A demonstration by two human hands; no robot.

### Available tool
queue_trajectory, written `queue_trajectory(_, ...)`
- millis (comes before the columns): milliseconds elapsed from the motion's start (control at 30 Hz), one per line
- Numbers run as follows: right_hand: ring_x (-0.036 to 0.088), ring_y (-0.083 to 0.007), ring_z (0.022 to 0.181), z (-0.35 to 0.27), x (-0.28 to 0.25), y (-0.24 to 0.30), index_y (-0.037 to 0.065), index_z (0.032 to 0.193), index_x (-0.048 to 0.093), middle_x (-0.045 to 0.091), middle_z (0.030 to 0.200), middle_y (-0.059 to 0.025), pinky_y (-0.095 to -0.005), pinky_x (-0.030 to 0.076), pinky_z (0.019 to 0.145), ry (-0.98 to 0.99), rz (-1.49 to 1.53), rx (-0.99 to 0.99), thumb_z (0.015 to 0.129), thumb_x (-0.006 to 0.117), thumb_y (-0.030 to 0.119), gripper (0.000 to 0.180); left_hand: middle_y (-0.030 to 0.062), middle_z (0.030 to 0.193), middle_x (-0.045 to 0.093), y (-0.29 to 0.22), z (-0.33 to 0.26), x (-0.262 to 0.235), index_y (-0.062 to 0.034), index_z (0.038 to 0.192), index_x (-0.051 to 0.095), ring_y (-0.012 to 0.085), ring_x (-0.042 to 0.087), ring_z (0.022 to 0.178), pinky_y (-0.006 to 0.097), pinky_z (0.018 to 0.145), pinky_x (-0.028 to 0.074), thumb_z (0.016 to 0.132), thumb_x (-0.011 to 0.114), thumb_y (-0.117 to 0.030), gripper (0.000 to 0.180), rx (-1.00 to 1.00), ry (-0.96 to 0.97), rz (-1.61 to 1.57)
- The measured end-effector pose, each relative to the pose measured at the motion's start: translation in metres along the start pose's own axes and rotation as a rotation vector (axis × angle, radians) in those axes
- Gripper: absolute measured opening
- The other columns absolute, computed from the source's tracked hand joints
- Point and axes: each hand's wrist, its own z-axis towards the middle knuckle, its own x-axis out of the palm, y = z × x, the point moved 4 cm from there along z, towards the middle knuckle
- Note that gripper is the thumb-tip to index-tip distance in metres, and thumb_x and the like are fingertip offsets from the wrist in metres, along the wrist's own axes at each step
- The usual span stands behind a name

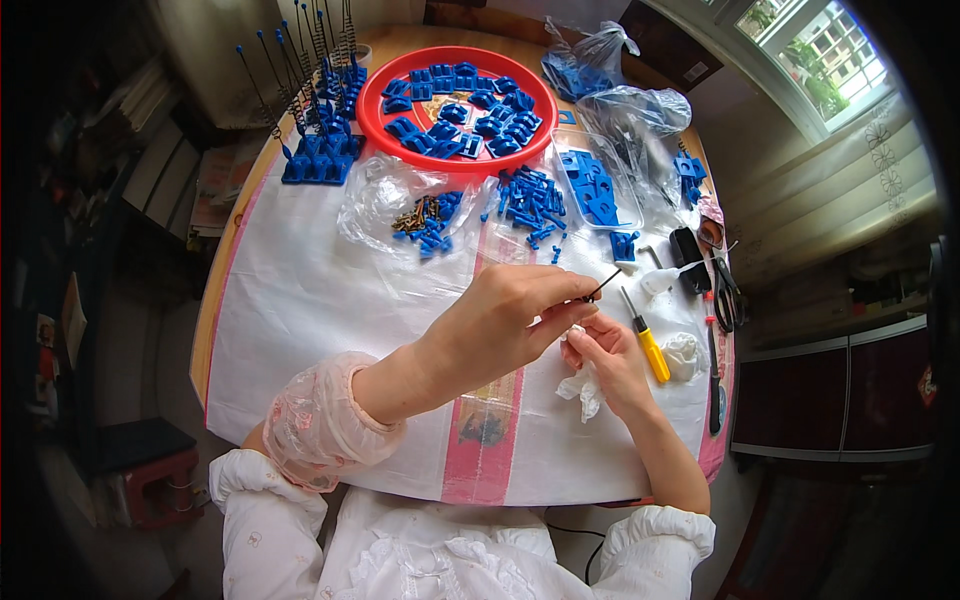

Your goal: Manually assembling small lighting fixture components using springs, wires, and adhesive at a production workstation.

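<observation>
Left grip (512,308) pinches a part-hidden rod (608,281), probably light and stiff, best held low; right grip (614,366) pinches tissue (583,391).

My left forearm (388,388) slants up and rightward from the lower left; my left hand (515,315) turns its back upward, thumb and forefinger closed in a fine pinch. My right forearm (672,458) rises from the lower right, leaning leftward; my right hand (615,362) is curled, its thumb bent — fingertips just beside my left thumb, though whether they touch I cannot tell.
</observation>
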Motion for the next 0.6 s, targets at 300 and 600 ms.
queue_trajectory(300, 0.056, -0.0093, 0.067, -0.006, 0.008, 0.003, 0.002, 0.1, 0.066, 0.063, 0.075, -0.0045, -0.0269, 0.044, 0.062, -0.104, -0.432, -0.141, 0.092, 0.065, 0.011, 0.011, 0.0111, 0.09, 0.074, 0.001, -0.001, 0.0, -0.0009, 0.103, 0.071, 0.0215, 0.072, 0.073, 0.03, 0.064, 0.056, 0.085, 0.073, -0.003, 0.018, 0.01, -0.01, -0.024)
queue_trajectory(600, 0.065, -0.0262, 0.069, -0.012, 0.015, 0.018, 0.006, 0.088, 0.07, 0.063, 0.08, -0.0092, -0.036, 0.05, 0.061, -0.183, -1.013, -0.55, 0.077, 0.074, 0.003, 0.011, 0.0105, 0.089, 0.074, 0.0, -0.001, 0.002, -0.0016, 0.104, 0.07, 0.0216, 0.072, 0.073, 0.03, 0.064, 0.056, 0.086, 0.073, -0.003, 0.018, 0.018, -0.01, -0.003)
